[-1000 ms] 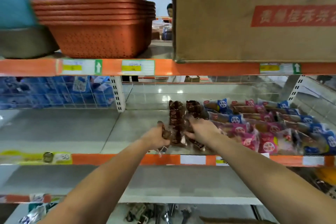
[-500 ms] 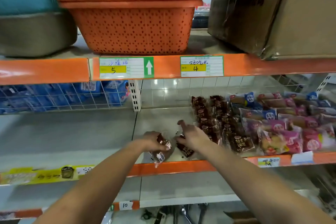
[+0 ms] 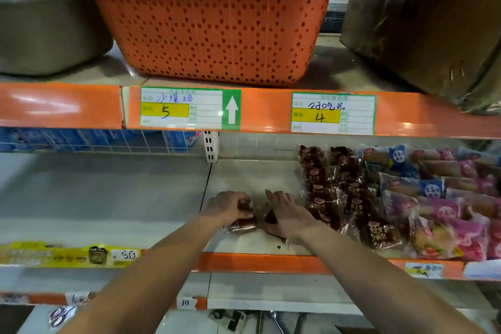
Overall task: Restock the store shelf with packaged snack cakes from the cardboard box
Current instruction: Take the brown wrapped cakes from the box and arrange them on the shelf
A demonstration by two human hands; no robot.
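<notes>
Both my hands reach onto the middle shelf (image 3: pixel 252 173). My left hand (image 3: pixel 229 206) grips a brown packaged snack cake (image 3: pixel 242 225) lying on the shelf near its front edge. Beside it, my right hand (image 3: pixel 287 214) lies with straight fingers on a second brown cake pack (image 3: pixel 269 216), which it mostly hides. Two rows of brown snack cakes (image 3: pixel 336 192) lie just right of my right hand. A cardboard box (image 3: pixel 428 24) stands on the upper shelf at the top right.
Blue and pink snack packs (image 3: pixel 439 198) fill the shelf's right end. Stacked orange perforated baskets (image 3: pixel 214 24) and a grey tub (image 3: pixel 46 32) sit on the upper shelf. Price labels (image 3: pixel 189 108) hang on the orange rail. A white upright (image 3: pixel 211 149) divides the shelf bays.
My hands have come off the brown rows and moved left, setting two cake packs down on the bare shelf. The view has shifted closer and to the left.
</notes>
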